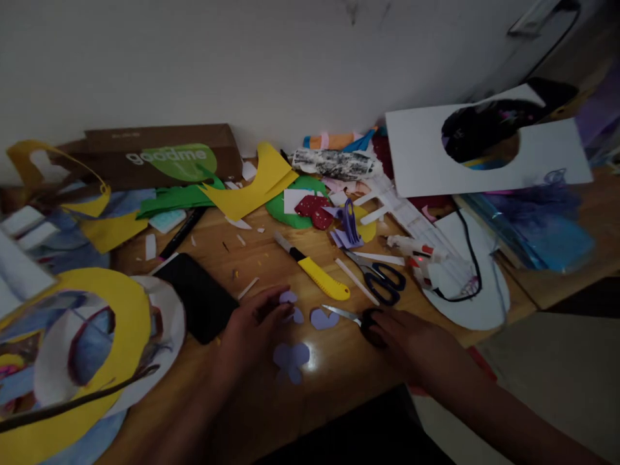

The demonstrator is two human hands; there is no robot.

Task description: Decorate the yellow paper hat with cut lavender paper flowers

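My left hand (254,326) lies on the wooden table (334,368), fingers stretched toward small purple paper cut-outs (291,315); whether it holds one I cannot make out. A purple heart shape (323,318) and a larger purple flower shape (290,360) lie just beside it. My right hand (404,336) is closed around the black handles of a pair of scissors (346,314), whose blades point left toward the heart shape.
A yellow utility knife (317,274), a second pair of scissors (380,278), a glue gun (421,255) and a black phone (201,297) lie on the table. Yellow and green paper scraps, a cardboard box (155,155) and a white sheet with a round hole (484,145) crowd the back.
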